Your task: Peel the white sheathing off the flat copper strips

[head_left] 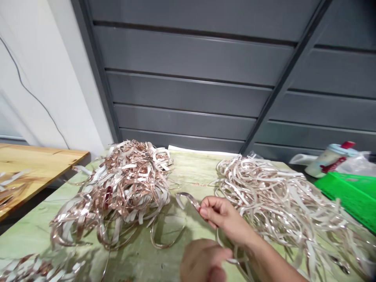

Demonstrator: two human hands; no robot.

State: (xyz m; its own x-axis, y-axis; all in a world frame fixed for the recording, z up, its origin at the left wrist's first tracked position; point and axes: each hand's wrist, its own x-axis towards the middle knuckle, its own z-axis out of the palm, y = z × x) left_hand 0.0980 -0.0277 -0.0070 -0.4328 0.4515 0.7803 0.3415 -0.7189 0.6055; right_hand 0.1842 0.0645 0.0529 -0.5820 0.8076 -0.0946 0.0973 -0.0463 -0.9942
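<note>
My right hand point(219, 213) is closed in a pinch on a thin, shiny copper-coloured strip point(190, 198). The strip's curved free end points left, over the gap between two piles. Below it, my left hand point(202, 260) is smeared by motion at the bottom edge, its fingers bent. A pale strip point(233, 261) lies close to the left fingertips; whether they grip it cannot be made out. To the left is a tangled heap of copper and white strips point(129, 180). A looser heap of pale, glossy curled strips point(273, 196) spreads on the right, partly behind my right forearm.
The piles lie on a greenish table point(190, 168) against a grey panelled wall point(188, 90). More strip scraps point(38, 270) sit at the front left. A wooden table point(38, 156) stands further left. At right are a green basket point(349, 196) and a lidded cup point(329, 160).
</note>
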